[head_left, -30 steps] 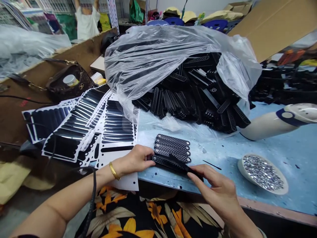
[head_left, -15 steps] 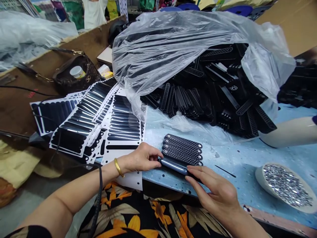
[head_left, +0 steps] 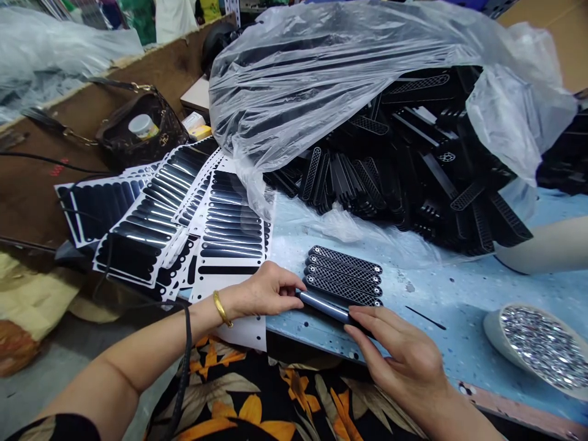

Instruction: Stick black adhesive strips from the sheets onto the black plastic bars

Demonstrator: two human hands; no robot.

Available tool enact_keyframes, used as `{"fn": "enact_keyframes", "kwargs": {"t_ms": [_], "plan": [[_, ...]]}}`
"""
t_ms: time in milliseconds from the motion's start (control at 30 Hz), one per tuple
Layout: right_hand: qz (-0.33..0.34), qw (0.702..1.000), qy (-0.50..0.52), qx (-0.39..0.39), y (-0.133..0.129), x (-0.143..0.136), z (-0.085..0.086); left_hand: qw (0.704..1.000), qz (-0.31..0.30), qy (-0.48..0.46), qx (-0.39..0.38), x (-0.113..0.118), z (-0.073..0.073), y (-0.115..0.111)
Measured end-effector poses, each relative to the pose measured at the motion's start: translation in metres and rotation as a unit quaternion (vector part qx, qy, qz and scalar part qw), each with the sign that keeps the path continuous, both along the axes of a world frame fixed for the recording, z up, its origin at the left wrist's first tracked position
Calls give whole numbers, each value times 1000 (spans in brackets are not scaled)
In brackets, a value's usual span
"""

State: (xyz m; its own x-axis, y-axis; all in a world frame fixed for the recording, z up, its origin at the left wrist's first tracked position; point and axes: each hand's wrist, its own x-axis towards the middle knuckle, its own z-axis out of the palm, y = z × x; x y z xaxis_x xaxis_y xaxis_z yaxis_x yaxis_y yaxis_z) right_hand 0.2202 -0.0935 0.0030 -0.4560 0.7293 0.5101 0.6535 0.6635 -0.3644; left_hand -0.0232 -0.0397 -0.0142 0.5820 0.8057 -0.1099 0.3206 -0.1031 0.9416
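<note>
A long, narrow glossy black strip (head_left: 324, 305) with rounded ends lies between my two hands at the table's front edge. My left hand (head_left: 274, 290), with a gold bangle at the wrist, pinches its left end between thumb and fingers. Thumb and fingertips of my right hand (head_left: 399, 346) close on its right end, hiding that tip. What lies beneath the strip is hard to make out. Just beyond it, several black bars with a crosshatch pattern (head_left: 343, 277) and a silvery dot at each end rest side by side. Sheets of glossy black strips (head_left: 233, 220) on white backing spread out left of them.
A clear plastic bag (head_left: 294, 79) lies over a heap of black parts (head_left: 399, 177) at the back. To the right stands a bowl (head_left: 493, 334) of shiny silver bits. A thin black stick (head_left: 425, 317) lies nearby. A brown handbag (head_left: 138, 138) sits at the left.
The view has tilted down a little, and the tabletop things appear slightly farther right. Both hands keep their hold on the strip with hardly any visible movement.
</note>
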Motion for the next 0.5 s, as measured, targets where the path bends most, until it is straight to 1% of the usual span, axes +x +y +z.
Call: {"fn": "enact_keyframes", "kwargs": {"t_ms": [267, 500], "plan": [[-3, 1000, -11, -6, 0, -2, 2, 1000, 4, 6, -6, 0, -1, 0], [-5, 1000, 0, -6, -1, -3, 4, 1000, 7, 7, -5, 0, -2, 0]]}}
